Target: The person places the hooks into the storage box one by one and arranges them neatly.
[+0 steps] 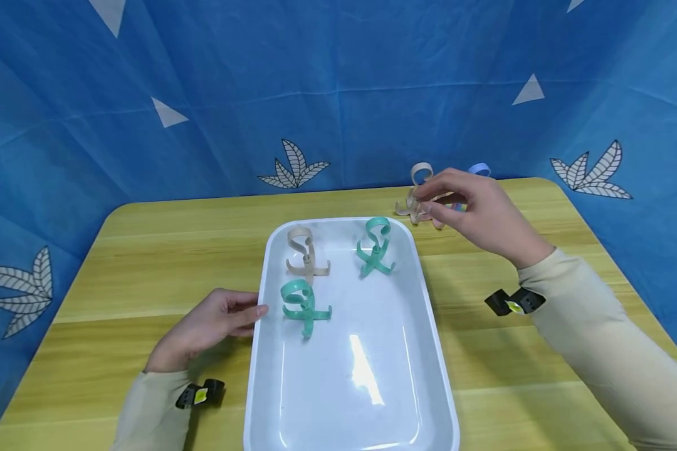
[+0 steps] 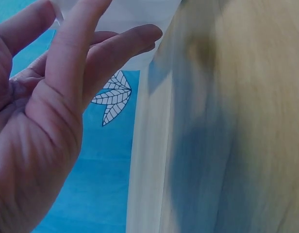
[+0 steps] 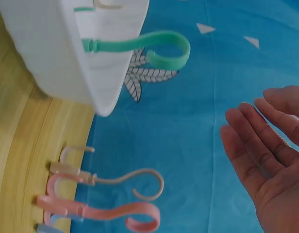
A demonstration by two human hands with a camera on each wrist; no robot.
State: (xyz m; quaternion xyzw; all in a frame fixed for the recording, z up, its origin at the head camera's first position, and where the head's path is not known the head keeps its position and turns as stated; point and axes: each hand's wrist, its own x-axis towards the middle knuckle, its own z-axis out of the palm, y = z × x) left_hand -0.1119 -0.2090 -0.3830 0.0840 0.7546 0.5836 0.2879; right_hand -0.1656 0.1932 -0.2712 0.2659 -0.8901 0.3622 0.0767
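My left hand (image 1: pixel 214 322) grips the left rim of a white tray (image 1: pixel 437 351), thumb over the edge and fingers outside. In the tray stand a beige claw hook (image 1: pixel 308 270), a green claw hook (image 1: pixel 308 315) in front of it and another green claw hook (image 1: pixel 375 254) in the far right corner. Above the table behind that corner hovers my right hand (image 1: pixel 485 210). In the right wrist view its fingers (image 3: pixel 246 165) hold nothing and stay apart from the hooks. Nearest it are a beige hook (image 3: pixel 72 171), a pink hook (image 3: pixel 120 211) and a blue hook (image 1: pixel 479 166), partly hidden in the head view.
The wooden table (image 1: pixel 169 263) carries the tray at its middle. A blue cloth (image 1: pixel 338 81) with leaf and triangle prints hangs right behind the back edge. Black wrist cameras sit on the left sleeve (image 1: pixel 152 407) and right sleeve (image 1: pixel 592 326).
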